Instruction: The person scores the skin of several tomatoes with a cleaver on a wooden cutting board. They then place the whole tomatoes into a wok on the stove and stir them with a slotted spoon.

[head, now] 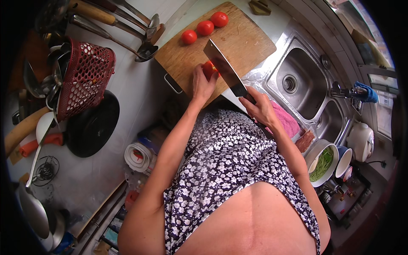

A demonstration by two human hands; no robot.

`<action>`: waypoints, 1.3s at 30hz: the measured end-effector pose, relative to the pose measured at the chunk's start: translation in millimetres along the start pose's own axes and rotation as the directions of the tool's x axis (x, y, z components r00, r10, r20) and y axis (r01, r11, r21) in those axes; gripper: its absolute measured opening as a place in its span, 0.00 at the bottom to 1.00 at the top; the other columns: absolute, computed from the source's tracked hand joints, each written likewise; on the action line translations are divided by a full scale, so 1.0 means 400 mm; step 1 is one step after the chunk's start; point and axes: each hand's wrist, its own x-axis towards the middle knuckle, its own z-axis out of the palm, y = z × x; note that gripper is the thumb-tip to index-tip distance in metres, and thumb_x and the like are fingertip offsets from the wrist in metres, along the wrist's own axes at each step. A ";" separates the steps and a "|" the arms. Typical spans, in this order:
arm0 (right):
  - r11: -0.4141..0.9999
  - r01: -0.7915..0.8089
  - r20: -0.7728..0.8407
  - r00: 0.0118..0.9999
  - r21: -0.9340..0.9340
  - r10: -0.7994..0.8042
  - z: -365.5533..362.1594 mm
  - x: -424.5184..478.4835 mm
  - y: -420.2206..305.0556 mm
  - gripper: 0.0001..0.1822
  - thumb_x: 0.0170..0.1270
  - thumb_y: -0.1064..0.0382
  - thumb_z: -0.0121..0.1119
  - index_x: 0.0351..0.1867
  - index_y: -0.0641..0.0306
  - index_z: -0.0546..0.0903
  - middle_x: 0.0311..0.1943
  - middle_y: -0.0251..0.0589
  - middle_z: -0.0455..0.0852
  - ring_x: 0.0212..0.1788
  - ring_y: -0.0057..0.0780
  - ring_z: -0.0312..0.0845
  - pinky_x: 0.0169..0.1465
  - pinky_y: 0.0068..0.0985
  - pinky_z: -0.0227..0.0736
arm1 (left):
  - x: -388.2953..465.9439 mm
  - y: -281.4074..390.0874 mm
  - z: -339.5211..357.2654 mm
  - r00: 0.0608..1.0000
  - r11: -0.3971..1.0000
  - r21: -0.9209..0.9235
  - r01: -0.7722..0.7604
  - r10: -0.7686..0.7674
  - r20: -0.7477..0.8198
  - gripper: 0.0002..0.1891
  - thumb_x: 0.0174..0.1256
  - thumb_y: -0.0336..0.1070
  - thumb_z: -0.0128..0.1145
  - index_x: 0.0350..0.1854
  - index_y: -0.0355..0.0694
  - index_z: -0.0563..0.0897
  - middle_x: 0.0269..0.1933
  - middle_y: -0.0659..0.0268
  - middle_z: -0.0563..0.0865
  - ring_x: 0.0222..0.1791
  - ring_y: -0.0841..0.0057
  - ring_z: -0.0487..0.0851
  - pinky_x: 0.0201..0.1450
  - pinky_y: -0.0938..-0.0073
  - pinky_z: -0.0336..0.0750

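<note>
My left hand [204, 81] grips a red tomato [209, 69] near the front edge of a wooden cutting board [244, 38]. In my right hand [257, 105] is the handle of a cleaver [224, 68]. Its broad blade stands close against the tomato's right side and hides part of it; whether the edge touches the skin I cannot tell. Farther back on the board sit three whole tomatoes in a slanting row: one at the left [189, 37], one in the middle [205, 28] and one at the right [219, 19].
Right of the board lies a double steel sink [301, 81]. A pink cloth [283, 119], a piece of meat [305, 141] and a pot of green beans [323, 162] line the counter's front. On the left wall hang a red perforated basket [86, 76], a black pan [92, 124] and several ladles [148, 51].
</note>
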 end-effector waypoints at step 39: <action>0.988 0.005 0.007 1.000 0.155 -0.006 0.016 0.133 -0.006 0.14 0.69 0.58 0.57 0.45 0.68 0.78 0.15 0.34 0.74 0.16 0.22 0.74 0.21 0.25 0.69 | 0.007 -0.020 0.019 0.990 0.988 -0.068 -0.141 0.141 -0.010 0.27 0.63 0.43 0.64 0.57 0.32 0.69 0.51 0.43 0.75 0.53 0.48 0.76 0.56 0.56 0.72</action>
